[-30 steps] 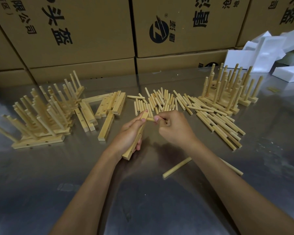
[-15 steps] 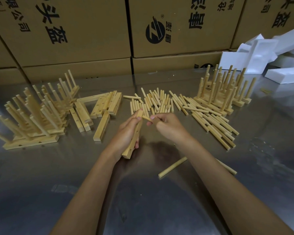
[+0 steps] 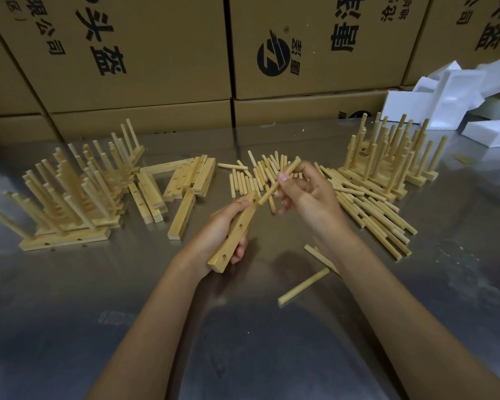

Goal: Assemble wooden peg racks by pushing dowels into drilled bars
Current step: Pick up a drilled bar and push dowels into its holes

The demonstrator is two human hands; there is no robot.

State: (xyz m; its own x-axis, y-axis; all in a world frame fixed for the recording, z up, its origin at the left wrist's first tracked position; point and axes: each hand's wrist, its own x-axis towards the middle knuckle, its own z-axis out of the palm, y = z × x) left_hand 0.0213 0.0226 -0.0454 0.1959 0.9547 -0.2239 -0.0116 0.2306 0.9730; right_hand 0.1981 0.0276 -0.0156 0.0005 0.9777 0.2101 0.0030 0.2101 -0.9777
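Dowel meets drilled bar at mid-frame, above the tabletop (image 3: 70, 298).
The left hand (image 3: 223, 235) grips the bar (image 3: 237, 230), fingers curled round it, holes facing up. The right hand (image 3: 306, 194) pinches a dowel (image 3: 280, 180), its lower end touching the bar's far end. Loose dowels (image 3: 260, 176) lie just behind the hands, spare bars (image 3: 191, 180) left of centre, finished racks (image 3: 78, 192) at the left and more racks (image 3: 387, 163) at upper right. Boxes (image 3: 156, 53) fill the top of the frame.

Printed cardboard boxes (image 3: 127, 53) wall a steel table (image 3: 70, 313).
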